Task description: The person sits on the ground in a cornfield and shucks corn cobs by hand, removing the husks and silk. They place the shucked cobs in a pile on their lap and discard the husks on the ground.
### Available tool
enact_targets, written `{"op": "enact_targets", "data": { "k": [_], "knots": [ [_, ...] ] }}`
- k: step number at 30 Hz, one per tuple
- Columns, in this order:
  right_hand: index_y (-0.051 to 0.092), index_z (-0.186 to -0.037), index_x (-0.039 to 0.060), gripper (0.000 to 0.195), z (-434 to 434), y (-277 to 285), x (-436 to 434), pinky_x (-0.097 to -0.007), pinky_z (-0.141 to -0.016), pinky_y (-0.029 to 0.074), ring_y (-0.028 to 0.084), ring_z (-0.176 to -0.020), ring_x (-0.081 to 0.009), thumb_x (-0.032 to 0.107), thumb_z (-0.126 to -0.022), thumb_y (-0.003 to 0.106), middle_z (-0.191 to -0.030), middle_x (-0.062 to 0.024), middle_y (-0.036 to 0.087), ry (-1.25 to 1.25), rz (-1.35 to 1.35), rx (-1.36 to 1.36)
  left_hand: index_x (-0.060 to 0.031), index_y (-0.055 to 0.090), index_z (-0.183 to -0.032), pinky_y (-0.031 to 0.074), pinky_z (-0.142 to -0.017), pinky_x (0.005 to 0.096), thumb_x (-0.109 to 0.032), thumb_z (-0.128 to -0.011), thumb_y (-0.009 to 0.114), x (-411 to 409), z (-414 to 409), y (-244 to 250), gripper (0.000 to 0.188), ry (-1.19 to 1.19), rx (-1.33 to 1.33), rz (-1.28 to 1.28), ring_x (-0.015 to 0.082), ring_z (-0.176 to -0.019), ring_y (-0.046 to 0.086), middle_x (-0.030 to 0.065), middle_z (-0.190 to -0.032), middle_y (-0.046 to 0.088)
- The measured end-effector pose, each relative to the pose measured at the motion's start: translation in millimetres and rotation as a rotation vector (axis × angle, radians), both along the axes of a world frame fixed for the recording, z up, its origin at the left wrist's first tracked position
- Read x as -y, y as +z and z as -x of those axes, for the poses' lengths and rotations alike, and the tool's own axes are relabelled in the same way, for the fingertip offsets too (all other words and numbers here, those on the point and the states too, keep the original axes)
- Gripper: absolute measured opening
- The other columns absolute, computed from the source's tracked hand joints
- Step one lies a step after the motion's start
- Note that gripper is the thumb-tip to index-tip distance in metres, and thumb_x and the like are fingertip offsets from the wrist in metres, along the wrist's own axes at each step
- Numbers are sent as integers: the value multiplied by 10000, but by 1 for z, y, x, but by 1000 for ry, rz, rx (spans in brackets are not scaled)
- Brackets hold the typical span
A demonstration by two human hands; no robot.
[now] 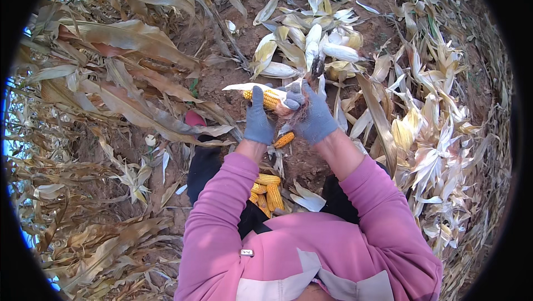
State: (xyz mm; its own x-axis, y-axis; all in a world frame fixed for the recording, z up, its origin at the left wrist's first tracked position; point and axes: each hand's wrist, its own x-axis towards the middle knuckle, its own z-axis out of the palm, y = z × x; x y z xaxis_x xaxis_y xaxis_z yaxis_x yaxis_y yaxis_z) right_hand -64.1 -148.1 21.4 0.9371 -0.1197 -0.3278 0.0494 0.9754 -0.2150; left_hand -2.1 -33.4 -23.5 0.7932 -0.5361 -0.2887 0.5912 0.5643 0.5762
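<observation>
A yellow ear of corn [268, 99], partly bare of its husk, lies across both of my gloved hands. Its bare end is in my left hand [260, 118], thumb over the kernels. My right hand [311, 113] grips the husk and reddish silk at the other end. A pale strip of husk [245, 87] sticks out to the left along the ear. Just below the hands, a small orange ear of corn [284, 140] is on the soil. Several husked yellow ears [267, 192] are piled between my legs.
Unhusked ears and husks [312, 42] form a heap on the soil beyond my hands. Loose husks [429, 147] cover the ground at the right. Dry corn stalks with long leaves [137, 42] lean in from the left, close to my left hand.
</observation>
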Motion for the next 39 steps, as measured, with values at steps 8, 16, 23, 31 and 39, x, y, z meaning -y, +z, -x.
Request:
{"op": "enact_targets", "data": {
  "k": [8,16,23,31,39],
  "knots": [
    [492,-764,94,534,32,8,-23,-201,-374,220,253,-379,-59,573,-955,353,-514,65,317,578,183,179,-53,535,-825,520,-503,343,-523,-849,621,-11,-38,23,478,148,10,-269,226,-542,597,96,-657,580],
    [574,-1035,14,440,30,-16,43,-307,-630,462,525,-595,-162,441,-942,526,-666,-43,538,75,582,-350,-47,568,-1046,477,-696,256,-231,-826,720,-33,-56,27,325,357,344,-403,101,-795,573,25,-913,589],
    [494,-1268,2,491,11,-3,28,-295,-888,454,547,-1059,-172,322,-915,609,-1145,-108,584,116,1327,22,-20,465,-1265,458,-888,301,-216,-733,806,-10,-12,30,661,-150,1020,-714,139,-1032,539,62,-1146,553],
    [630,-1043,49,265,3,-7,23,-216,-683,464,558,-778,-68,274,-968,513,-893,3,618,45,918,-47,-30,459,-1278,447,-906,285,-203,-825,731,-7,-2,29,556,-341,724,-378,125,-1033,533,45,-1159,548],
    [590,-831,62,310,0,1,22,-242,-584,393,491,-655,-111,283,-991,443,-733,-14,560,-73,736,-125,-15,599,-931,532,-699,316,-344,-902,617,-10,-15,27,332,-54,311,-165,174,-751,636,104,-849,649]
  ]
}}
